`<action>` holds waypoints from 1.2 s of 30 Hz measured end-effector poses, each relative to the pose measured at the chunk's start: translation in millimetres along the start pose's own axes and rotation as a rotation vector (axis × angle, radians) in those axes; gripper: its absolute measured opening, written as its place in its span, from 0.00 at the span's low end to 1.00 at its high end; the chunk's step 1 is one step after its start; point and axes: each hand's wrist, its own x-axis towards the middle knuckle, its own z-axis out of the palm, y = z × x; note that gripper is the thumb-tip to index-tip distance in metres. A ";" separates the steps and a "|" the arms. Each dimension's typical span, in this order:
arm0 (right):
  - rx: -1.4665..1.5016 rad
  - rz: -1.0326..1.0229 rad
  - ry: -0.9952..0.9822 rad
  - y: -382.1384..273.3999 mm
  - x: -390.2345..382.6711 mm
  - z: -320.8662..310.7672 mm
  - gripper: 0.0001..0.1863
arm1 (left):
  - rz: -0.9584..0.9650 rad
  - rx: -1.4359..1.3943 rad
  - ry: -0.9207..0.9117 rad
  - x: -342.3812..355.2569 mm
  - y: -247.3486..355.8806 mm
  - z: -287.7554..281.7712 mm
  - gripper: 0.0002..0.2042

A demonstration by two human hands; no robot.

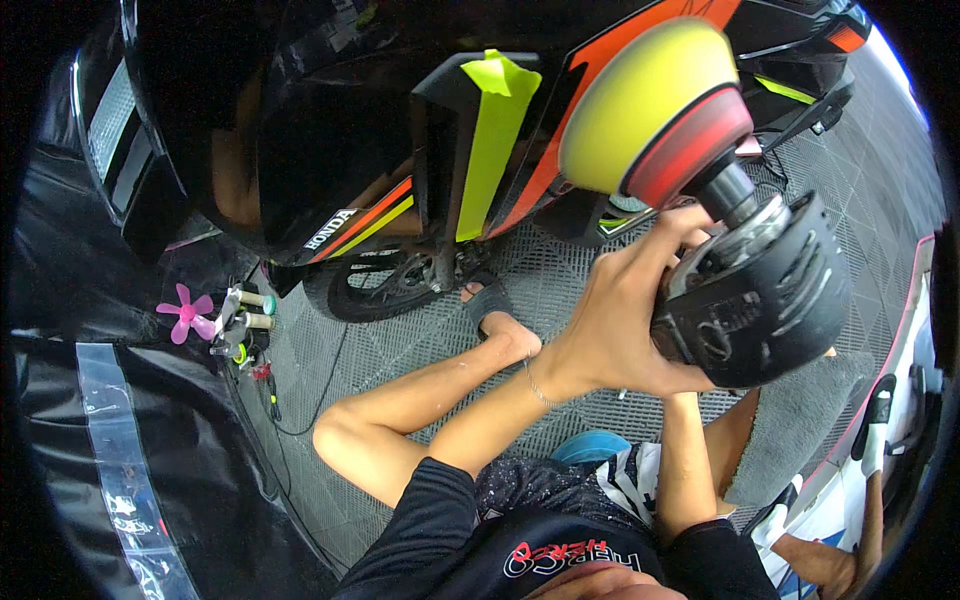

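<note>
My left hand (630, 300) is closed on the side of a black power polisher (750, 310). Its foam pad (640, 95), yellow with a red backing, is blurred and sits over an orange graphic on the black motorbike fairing (330, 110); I cannot tell if they touch. My right hand (682, 395) is mostly hidden beneath the polisher, its fingers out of sight. A yellow-green tape strip (485, 160) runs down the fairing left of the pad. A grey cloth (800, 420) lies over my right leg.
A wheel (355, 310) stands on grey grid flooring (545, 260) by my sandalled foot (495, 320). Left are a pink fan (186, 313), small tools, cords and a black sheet (170, 450). Another person's legs (830, 560), in white socks, appear at the lower right.
</note>
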 end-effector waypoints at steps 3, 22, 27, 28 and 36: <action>-0.012 0.026 0.011 5.6 -8.4 -1.6 0.52 | -0.117 0.028 0.085 -17.9 10.6 3.5 0.45; 0.102 0.075 -0.170 56.1 17.7 81.1 0.28 | -0.319 0.383 -0.027 -132.2 -73.4 -21.9 0.38; 0.219 0.171 -0.091 54.5 8.9 77.9 0.29 | -0.163 0.322 -0.004 -89.8 -56.5 -20.5 0.38; 0.273 0.173 -0.099 28.0 16.0 70.9 0.33 | -0.172 0.299 -0.009 -87.2 -58.4 -18.1 0.37; 0.038 -0.049 -0.167 28.9 34.3 90.5 0.30 | -0.203 0.477 -0.023 -109.0 -79.4 -35.1 0.35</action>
